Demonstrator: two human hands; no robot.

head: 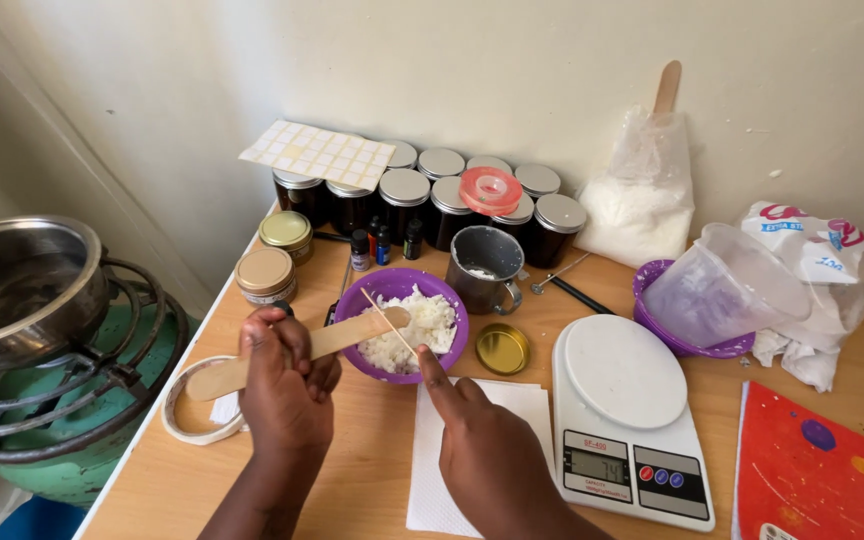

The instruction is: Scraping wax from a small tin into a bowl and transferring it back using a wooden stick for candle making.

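On the wooden table (372, 470), I see the green gas burner (62, 440) with its steel pot (22, 285) off the edge at nine o'clock, the biggest thing in my view. At four o'clock from the table's middle sits the white kitchen scale (627, 420), and beyond it at two o'clock a clear measuring jug (727, 280) lies tipped in a purple dish (667, 335). A row of dark jars with silver lids (432, 200) lines the wall at twelve o'clock.

Dead centre is the purple bowl (407, 325) of white wax flakes (412, 325). My left hand (287, 385), at seven o'clock from the bowl, is closed around a flat wooden paddle (302, 350); the paddle's broad end rests over the bowl's rim on the flakes. My right hand (487, 450), at five o'clock from the bowl, pinches a thin wooden skewer (390, 322) between thumb and forefinger, the other fingers curled in; the skewer crosses the paddle's tip above the flakes. That hand hovers over a white paper towel (442, 460). A small gold lid (502, 348) lies just beside the bowl at three o'clock.
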